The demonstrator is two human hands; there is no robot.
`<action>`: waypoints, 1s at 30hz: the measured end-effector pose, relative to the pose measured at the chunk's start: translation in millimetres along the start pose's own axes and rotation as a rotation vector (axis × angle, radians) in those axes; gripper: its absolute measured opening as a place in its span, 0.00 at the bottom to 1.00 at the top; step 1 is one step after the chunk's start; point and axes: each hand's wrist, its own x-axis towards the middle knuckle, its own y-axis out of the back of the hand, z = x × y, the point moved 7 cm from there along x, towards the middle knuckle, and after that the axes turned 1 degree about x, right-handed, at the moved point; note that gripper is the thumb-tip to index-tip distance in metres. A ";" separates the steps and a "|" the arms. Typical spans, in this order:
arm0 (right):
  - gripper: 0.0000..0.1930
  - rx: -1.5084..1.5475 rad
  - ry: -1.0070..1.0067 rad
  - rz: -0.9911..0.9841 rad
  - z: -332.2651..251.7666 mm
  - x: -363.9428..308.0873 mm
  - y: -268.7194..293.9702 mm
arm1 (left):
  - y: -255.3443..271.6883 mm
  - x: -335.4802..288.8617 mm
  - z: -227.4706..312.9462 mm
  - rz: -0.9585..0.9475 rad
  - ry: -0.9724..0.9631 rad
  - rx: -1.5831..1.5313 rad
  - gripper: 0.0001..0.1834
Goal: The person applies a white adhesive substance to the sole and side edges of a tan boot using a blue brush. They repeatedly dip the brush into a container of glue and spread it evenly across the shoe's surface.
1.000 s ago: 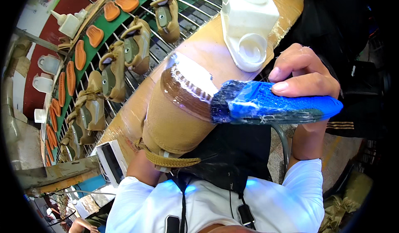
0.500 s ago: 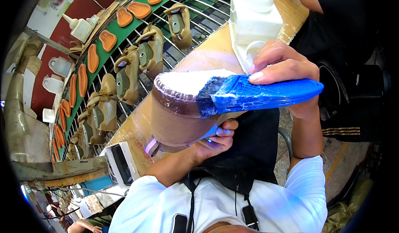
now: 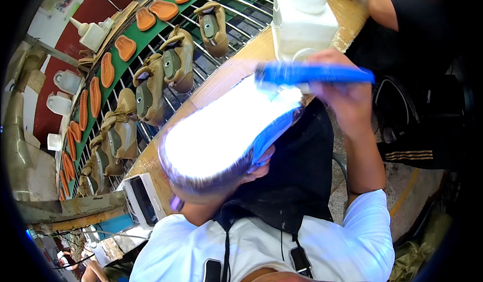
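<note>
right grip (image 3: 344, 94) was closed around blue brush (image 3: 292, 74), blurred, by far end of shoe (image 3: 219, 133); contact unclear. left grip (image 3: 263, 165), mostly hidden, held shoe from below, white underside (image 3: 209, 138) up, by surface (image 3: 226, 76) edge.

Overexposed sole (image 3: 216, 136), motion-blurred brush (image 3: 322, 74), fisheye bending

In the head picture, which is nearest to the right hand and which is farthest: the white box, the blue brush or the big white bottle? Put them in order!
From the right hand:
1. Blue brush: held in it.
2. Big white bottle: just ahead, a bit left.
3. White box: far left, by the left arm.
</note>
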 end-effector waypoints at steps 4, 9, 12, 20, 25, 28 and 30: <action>0.08 -0.535 -0.387 0.140 35.1 -0.5 -4.7 | 5.6 -8.9 26.7 0.126 -0.141 0.148 0.25; 0.10 -0.391 0.167 -0.112 -23.9 -27.9 -40.0 | -1.3 -21.0 72.5 0.362 -0.360 0.475 0.27; 0.11 0.016 0.008 -0.184 -18.8 -40.3 -18.5 | -27.7 -20.8 124.5 0.470 -0.483 0.743 0.27; 0.19 0.405 -0.267 0.631 39.5 -75.0 116.1 | -109.7 85.9 330.9 0.739 -0.348 1.535 0.28; 0.20 0.341 -0.382 0.815 61.1 -89.3 151.3 | -86.4 227.3 423.2 1.169 0.251 1.945 0.28; 0.19 0.292 -0.394 0.839 66.6 -81.5 159.2 | -24.0 290.3 421.0 1.093 0.347 2.353 0.25; 0.18 0.283 -0.388 0.803 70.3 -71.8 158.3 | 2.1 313.8 417.7 0.939 0.459 2.558 0.26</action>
